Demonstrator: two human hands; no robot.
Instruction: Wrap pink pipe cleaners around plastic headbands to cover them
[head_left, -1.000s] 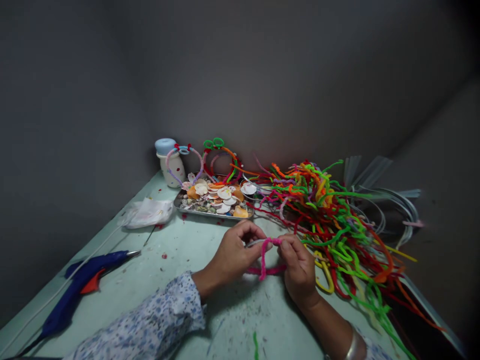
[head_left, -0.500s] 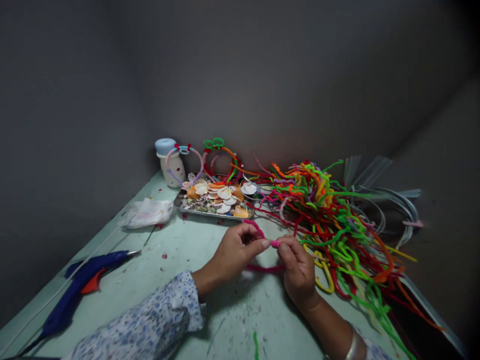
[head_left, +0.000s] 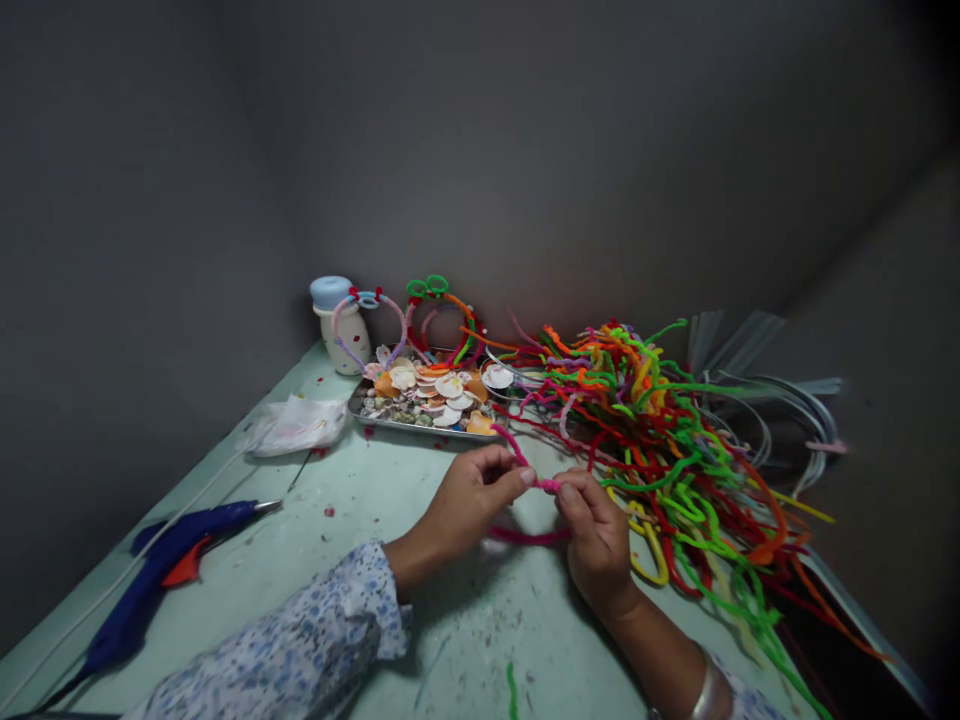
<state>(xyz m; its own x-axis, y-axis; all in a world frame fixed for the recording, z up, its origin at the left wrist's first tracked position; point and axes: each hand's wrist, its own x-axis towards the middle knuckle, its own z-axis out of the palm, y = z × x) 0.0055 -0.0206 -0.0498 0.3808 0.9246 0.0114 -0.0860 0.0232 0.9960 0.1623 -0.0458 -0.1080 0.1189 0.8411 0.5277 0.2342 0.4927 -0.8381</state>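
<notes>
A bright pink fuzzy stem (head_left: 531, 538) runs in a curve between my two hands over the middle of the table. My left hand (head_left: 480, 492) pinches it between thumb and fingers, and one pink end sticks up past the fingertips. On the right, my right hand (head_left: 594, 530) grips the pink stem at a short, thicker wound part. The fingertips of both hands are a small gap apart, with pink stem spanning it. The lower part of the loop hangs just above or on the table.
A metal tray (head_left: 427, 432) of shells lies behind my hands, with decorated hoops (head_left: 370, 296) and a lidded jar (head_left: 345, 335) behind. Tangled coloured stems (head_left: 637, 400) pile up at right. At left are a blue glue gun (head_left: 135, 600) and a plastic packet (head_left: 300, 425).
The upper pink end has shifted and now points up more to the left. A little more pink stem shows between the fingertips. My hands have barely moved.
</notes>
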